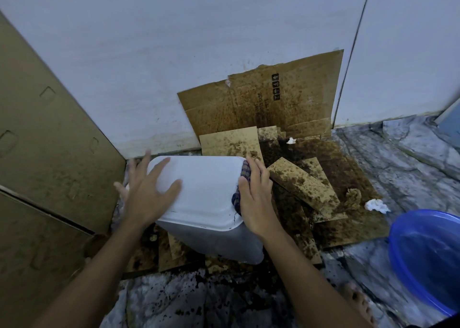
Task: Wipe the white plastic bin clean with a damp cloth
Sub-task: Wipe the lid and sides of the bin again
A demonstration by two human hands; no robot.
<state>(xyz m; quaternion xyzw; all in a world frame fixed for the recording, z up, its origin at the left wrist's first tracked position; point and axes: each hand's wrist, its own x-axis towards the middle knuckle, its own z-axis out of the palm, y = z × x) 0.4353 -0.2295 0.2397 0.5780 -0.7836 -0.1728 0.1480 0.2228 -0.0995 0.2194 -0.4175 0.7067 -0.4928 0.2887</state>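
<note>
At centre, bin (206, 193): white, tipped over on stained cardboard (261, 98), broad face up.
Left hand (146, 193): flat, fingers spread, blurred, steadying the bin's left side.
Right hand (254, 198): fingers fairly straight, pressing the dark cloth (245, 172) onto the bin's right edge.
Technique: probably best to brace with the left palm, sweep in overlapping strokes, and rinse in the blue basin (423, 253), lower right.

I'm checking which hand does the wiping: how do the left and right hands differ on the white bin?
The left hand lies bare atop the white bin, fingers spread; the right hand presses a dark checked cloth against the bin's right edge, fingers close together. The left hand looks blurred, the right hand sharp. Both rest on the bin with straight fingers.
</note>
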